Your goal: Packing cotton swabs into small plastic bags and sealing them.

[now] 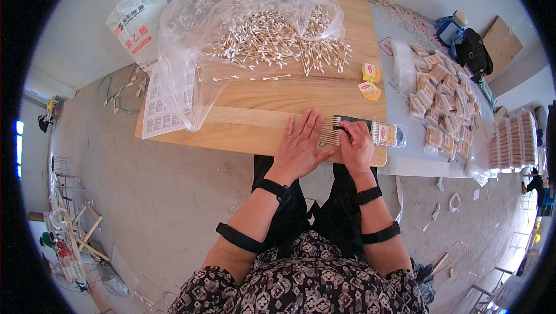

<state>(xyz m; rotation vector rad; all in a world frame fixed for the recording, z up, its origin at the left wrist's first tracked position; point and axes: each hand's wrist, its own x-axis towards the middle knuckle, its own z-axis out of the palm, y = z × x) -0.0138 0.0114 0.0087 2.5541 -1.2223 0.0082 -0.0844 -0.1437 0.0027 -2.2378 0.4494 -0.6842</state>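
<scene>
1. Swabs [329, 130] lie in a neat row at the near edge of the wooden surface [347, 91], side by side, just in front of the seated person.
2. Left hand [299, 145] lies flat on the wood, fingers spread, their tips touching the left end of the row.
3. Right hand [355, 144] covers the right end, fingers curled down and pressed together over the sticks and a dark strip under them; whether it pinches any, I cannot tell.
4. A small clear packet [387, 134] with a yellow label lies just right of that hand, touching the row's end.
5. Risk here, as I judge it: the row sits close to the edge, so an uneven push from either hand could fan the sticks or roll some off toward the lap.
6. Farther back, two yellow tabs [370, 81] lie near the right edge.
7. Beyond them a loose heap [278, 39] of swabs spills from an open clear bag [191, 48]; a stray sleeve could drag strays into the sorted row.
8. To the right, filled packs [443, 100] lie piled on a white sheet.
</scene>
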